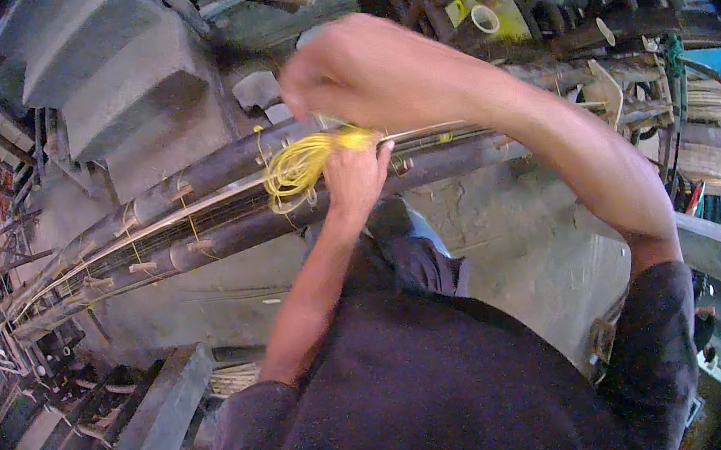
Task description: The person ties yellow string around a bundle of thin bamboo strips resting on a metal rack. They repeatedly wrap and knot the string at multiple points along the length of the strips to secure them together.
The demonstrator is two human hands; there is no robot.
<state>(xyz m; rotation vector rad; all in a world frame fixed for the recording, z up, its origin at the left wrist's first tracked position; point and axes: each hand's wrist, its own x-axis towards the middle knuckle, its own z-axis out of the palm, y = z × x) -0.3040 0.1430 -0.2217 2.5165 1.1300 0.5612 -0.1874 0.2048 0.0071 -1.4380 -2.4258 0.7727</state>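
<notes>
Fingers of the left hand (pixel 353 177) bunched around a coil of yellow cord (pixel 290 172).

The coil is at that hand's left, above a long frame of dark poles (pixel 240 225), its loops fanning loosely outward; the right hand (pixel 321 69) is raised just beyond, too blurred to tell whether its fingers are spread or pinching a strand. The cord should prove light, bendy and a little springy, probably smooth enough to slip and apt to tangle rather than break. The gathered end looks the best hold, with loops fed off singly.
</notes>
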